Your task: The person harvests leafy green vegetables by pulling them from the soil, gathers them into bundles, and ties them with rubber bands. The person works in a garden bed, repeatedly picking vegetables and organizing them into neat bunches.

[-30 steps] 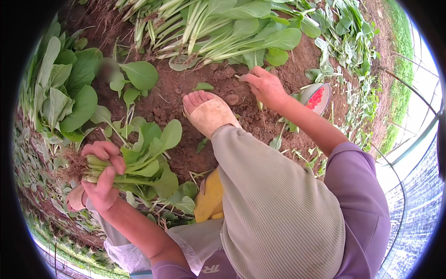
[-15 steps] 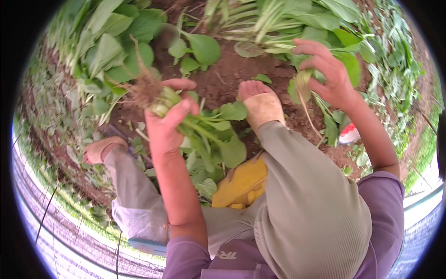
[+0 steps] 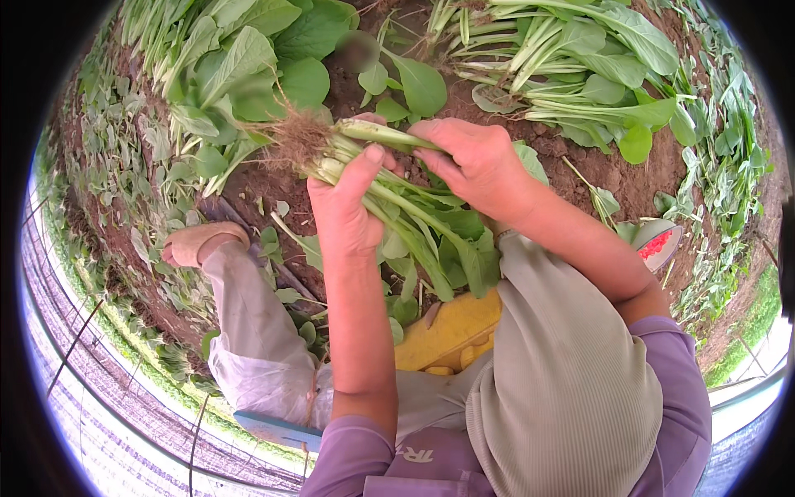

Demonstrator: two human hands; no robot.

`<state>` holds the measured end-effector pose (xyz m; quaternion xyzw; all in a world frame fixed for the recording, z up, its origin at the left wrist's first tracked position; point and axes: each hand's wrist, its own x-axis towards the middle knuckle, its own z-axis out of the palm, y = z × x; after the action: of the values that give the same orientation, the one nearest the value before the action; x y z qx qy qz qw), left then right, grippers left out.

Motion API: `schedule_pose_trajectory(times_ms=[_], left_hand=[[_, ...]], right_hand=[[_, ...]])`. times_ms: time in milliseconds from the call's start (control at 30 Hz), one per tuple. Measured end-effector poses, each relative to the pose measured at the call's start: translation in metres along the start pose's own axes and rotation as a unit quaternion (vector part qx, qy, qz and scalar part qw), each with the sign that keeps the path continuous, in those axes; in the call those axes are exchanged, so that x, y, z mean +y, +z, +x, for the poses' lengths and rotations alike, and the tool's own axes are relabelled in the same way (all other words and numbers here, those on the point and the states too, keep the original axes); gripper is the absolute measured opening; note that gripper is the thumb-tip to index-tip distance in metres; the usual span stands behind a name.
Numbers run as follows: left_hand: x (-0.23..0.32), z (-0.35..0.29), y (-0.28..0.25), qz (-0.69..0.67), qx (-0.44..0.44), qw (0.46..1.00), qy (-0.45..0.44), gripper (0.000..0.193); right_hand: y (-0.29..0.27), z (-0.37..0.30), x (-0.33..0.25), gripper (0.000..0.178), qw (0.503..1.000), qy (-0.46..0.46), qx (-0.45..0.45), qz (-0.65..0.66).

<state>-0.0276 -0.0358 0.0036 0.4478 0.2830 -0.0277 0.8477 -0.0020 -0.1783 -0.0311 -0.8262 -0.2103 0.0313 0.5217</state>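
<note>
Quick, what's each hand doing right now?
Left hand: closed round the bunch of leafy greens, just below the roots.
Right hand: closed on the same bunch's stalks.

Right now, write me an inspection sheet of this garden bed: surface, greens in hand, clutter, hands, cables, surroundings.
Surface: bare brown soil bed, damp-looking, with scattered leaves.
Job's things: bunch of leafy greens, roots with soil pointing left, leaves hanging toward the knees.
Clutter: pile of pulled greens lying at the top right; yellow item between the legs; red and white object on the ground at right.
Hands: left hand grips the stems; right hand closes on the bunch beside it.
Cables: nothing seen.
Surroundings: growing green plants at top left; netting along the lower left edge.
</note>
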Motion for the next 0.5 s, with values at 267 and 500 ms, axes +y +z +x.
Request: schedule_pose_trajectory(times_ms=[267,500], left_hand=[[-0.003,0.004,0.001,0.024,0.04,0.999,0.006,0.028],[-0.005,0.003,0.001,-0.013,0.005,1.0,-0.001,0.023]], right_hand=[[-0.002,0.001,-0.009,0.018,0.994,-0.047,-0.02,-0.102],[-0.018,-0.011,-0.004,0.019,0.997,-0.056,-0.046,-0.012]])
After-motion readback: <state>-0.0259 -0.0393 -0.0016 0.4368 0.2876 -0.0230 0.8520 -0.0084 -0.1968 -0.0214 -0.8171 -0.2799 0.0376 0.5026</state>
